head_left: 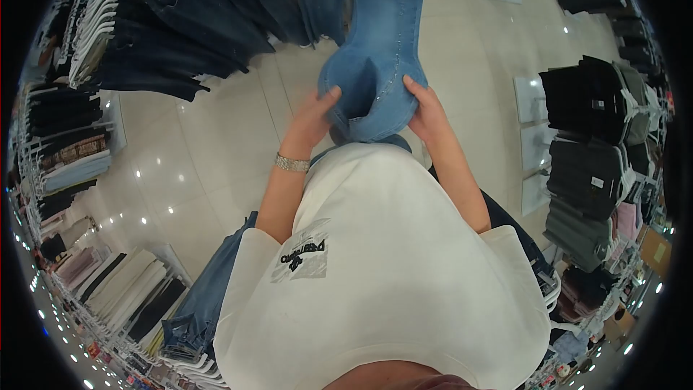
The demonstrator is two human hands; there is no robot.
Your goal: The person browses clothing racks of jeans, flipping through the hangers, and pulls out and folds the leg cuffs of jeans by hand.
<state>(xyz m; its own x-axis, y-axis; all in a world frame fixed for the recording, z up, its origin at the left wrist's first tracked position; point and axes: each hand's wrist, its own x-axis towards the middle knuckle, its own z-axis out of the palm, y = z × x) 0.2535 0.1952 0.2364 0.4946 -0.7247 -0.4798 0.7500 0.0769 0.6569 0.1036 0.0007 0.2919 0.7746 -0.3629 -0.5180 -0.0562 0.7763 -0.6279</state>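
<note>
A pair of blue jeans (393, 36) with small shiny studs along one side stretches away from my body toward the top of the head view. Its near end gapes, showing a dark inside. My left hand (314, 119) grips the left edge of that opening, thumb on top; the hand is slightly blurred. On the opposite edge, my right hand (428, 110) holds the denim with its thumb over the rim. The fingers of both hands are partly hidden under the cloth. A metal bracelet (291, 162) circles my left wrist.
Dark jeans (166, 50) hang on white hangers (101, 22) at the upper left. Racks of folded trousers (123, 289) stand at the lower left. Dark garments (586, 173) hang along the right. Glossy floor tiles (209, 144) lie between the racks. More jeans (216, 289) hang close by my left side.
</note>
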